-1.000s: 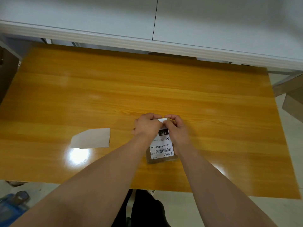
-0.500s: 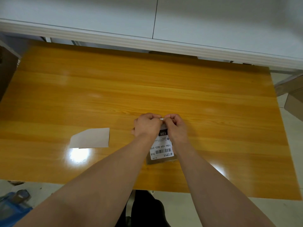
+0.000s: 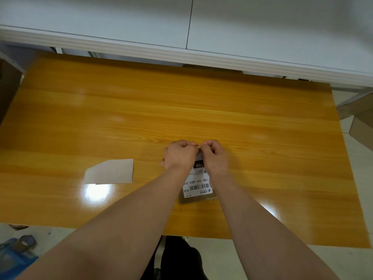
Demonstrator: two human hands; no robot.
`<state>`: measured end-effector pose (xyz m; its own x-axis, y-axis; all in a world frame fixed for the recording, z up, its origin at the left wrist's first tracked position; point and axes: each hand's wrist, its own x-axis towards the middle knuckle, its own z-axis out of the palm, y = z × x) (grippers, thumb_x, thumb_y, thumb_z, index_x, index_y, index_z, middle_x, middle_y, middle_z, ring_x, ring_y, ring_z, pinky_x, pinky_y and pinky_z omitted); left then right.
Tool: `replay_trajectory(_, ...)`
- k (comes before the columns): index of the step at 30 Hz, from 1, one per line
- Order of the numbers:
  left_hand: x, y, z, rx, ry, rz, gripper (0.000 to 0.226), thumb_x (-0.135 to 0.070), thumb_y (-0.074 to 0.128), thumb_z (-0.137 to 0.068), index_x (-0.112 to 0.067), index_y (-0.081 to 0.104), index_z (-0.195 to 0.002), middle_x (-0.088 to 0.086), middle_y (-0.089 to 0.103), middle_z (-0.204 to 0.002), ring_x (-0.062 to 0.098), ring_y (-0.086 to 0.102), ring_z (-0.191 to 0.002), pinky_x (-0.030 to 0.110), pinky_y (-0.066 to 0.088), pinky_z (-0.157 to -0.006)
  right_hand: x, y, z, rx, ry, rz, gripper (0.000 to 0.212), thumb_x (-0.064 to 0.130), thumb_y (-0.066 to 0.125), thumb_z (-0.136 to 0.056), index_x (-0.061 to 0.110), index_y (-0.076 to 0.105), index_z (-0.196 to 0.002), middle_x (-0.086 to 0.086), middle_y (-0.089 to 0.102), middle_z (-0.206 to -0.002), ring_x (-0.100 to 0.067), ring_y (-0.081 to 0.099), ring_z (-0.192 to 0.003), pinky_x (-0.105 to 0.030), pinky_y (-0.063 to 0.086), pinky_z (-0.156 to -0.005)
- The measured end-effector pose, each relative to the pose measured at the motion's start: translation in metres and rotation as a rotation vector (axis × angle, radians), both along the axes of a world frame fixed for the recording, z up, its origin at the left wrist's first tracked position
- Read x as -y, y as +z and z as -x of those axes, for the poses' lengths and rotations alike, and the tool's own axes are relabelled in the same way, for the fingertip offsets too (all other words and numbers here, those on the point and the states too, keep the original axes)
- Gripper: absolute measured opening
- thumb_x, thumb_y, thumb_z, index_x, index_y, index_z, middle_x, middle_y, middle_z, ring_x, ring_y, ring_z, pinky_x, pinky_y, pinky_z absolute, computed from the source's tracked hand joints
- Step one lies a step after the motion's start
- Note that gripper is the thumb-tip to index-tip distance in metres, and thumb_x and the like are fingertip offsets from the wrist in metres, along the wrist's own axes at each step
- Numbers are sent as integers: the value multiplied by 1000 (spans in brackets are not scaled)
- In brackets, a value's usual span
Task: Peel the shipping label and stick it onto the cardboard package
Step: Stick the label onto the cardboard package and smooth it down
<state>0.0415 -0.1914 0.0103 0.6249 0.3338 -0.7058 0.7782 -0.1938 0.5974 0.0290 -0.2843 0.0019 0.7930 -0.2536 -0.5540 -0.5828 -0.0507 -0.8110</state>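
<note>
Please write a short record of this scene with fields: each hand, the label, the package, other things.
left hand: pinches far edge of shipping label
right hand: pinches the same edge
shipping label: printed side up, over cardboard package
cardboard package: on table, only near edge visible
other: paper sheet, left of hands, untouched

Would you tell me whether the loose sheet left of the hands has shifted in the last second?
No; the loose sheet keeps its place against the table's near edge.

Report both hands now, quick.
Left hand: fingers curled, pinching the label at its far edge.
Right hand: fingers curled, pinching the same edge.
</note>
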Motion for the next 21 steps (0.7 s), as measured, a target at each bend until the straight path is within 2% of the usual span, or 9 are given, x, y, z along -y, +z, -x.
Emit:
replay_trajectory(4,0,1,2,-8,-1,8,26,-50,68,-59,-70,61,-74,-10,75,-95,25,65,-106,48,47,-98,4,3,1,-23,19,-10,16,29,57,-98,24,64,-85,4,66,-74,-21,64,-71,-37,55,-63)
replay_trajectory(7,-3,-8,4,22,20,58,21,-52,68,-59,-64,65,-75,-7,77,-91,30,69,-103,53,51,-95,10,9,1,-54,41,-3,17,42,58,-96,30,67,-105,1,73,-88,-24,73,-79,-46,61,-75)
replay_trajectory(9,-6,-12,5,41,88,78,19,-49,70,-60,-60,67,-76,-6,78,-82,30,72,-94,55,55,-91,14,14,1,-54,52,28,23,42,58,-96,30,64,-115,1,71,-92,-23,72,-77,-43,60,-74)
replay_trajectory(12,-13,1,6,51,208,93,9,-41,73,-70,-40,72,-78,-4,78,-77,27,75,-77,53,60,-84,18,23,1,-23,111,103,30,42,55,-98,27,62,-123,2,68,-103,-16,67,-79,-34,56,-69)
replay_trajectory(14,-18,7,6,60,248,91,8,-35,73,-80,-33,70,-87,0,78,-84,27,75,-77,49,62,-81,20,26,2,-4,151,141,29,40,54,-99,25,62,-122,5,66,-103,-9,63,-78,-25,47,-63)
replay_trajectory(16,-24,7,7,53,291,87,11,-29,72,-86,-28,70,-96,3,76,-86,26,73,-79,46,62,-80,21,28,3,-3,176,159,29,40,55,-99,24,62,-123,7,65,-103,-4,60,-78,-22,43,-61)
replay_trajectory(19,-28,7,11,25,353,116,15,-27,77,-84,-20,66,-92,3,71,-81,27,69,-78,46,61,-83,21,25,8,-21,230,171,32,41,57,-97,28,59,-126,4,66,-114,-9,64,-85,-26,50,-66)
replay_trajectory(21,-29,7,12,-6,335,116,23,-29,79,-82,-17,61,-91,7,72,-91,30,69,-85,47,59,-89,17,21,12,-38,272,202,35,47,61,-91,36,59,-125,4,63,-125,-17,65,-102,-36,56,-80)
